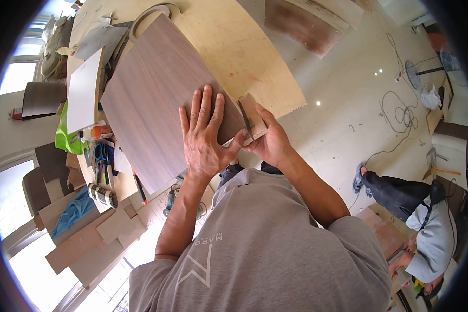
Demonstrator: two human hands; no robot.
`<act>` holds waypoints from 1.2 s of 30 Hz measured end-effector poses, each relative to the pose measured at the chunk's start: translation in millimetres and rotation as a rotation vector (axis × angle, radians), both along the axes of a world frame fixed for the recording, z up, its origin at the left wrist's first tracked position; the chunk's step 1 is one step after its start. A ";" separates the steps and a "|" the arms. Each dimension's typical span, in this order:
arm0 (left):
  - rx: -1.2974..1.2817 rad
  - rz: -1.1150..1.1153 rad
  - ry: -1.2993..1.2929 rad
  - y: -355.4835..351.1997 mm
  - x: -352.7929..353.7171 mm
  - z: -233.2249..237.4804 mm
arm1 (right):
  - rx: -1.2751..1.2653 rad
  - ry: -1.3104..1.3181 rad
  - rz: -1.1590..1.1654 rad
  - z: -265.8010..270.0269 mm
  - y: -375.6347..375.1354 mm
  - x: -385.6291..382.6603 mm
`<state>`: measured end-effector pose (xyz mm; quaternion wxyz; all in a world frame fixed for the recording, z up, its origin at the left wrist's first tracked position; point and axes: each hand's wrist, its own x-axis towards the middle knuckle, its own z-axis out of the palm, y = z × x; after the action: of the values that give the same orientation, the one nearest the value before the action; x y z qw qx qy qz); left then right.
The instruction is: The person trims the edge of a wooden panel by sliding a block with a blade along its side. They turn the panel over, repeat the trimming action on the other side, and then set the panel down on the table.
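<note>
Brown wood-grain rectangular panel (145, 99) lies over pale plywood sheet (265, 67), long axis 11-to-5, towards 10 o'clock from right hand (271, 140), which grips small tan wooden block (257, 120) at panel's 4-o'clock corner; block partly hidden. Left hand (205, 136), nearer panel's middle, presses flat, fingers spread.

We have a board (148, 99) on our table (268, 73), with our left hand (203, 145) on top. Our right hand (274, 143) has a block (252, 108) at the board's right edge. Left of the board, we see scissors (100, 153) and a brush (103, 196). A cord (403, 120) lies on the floor (338, 104) to our right, with another person (432, 234) there too.
</note>
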<state>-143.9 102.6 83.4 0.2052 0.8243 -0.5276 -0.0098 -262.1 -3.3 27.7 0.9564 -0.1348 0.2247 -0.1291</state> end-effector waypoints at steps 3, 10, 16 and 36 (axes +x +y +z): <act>0.002 0.000 0.012 0.0 -0.4 1.1 | -0.004 -0.014 -0.004 2.4 0.1 -0.2; -0.007 -0.002 0.009 0.1 0.1 -0.2 | 0.015 0.016 -0.013 4.1 0.5 0.4; -0.009 -0.005 0.004 0.8 -0.2 0.0 | -0.003 -0.011 -0.007 1.4 0.5 -0.4; -0.010 -0.005 0.004 0.5 -0.4 1.3 | 0.015 -0.004 -0.003 0.0 1.8 -1.7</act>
<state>-144.3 103.1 84.6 0.2104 0.8218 -0.5295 -0.0094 -263.9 -1.5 27.7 0.9576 -0.1268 0.2243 -0.1292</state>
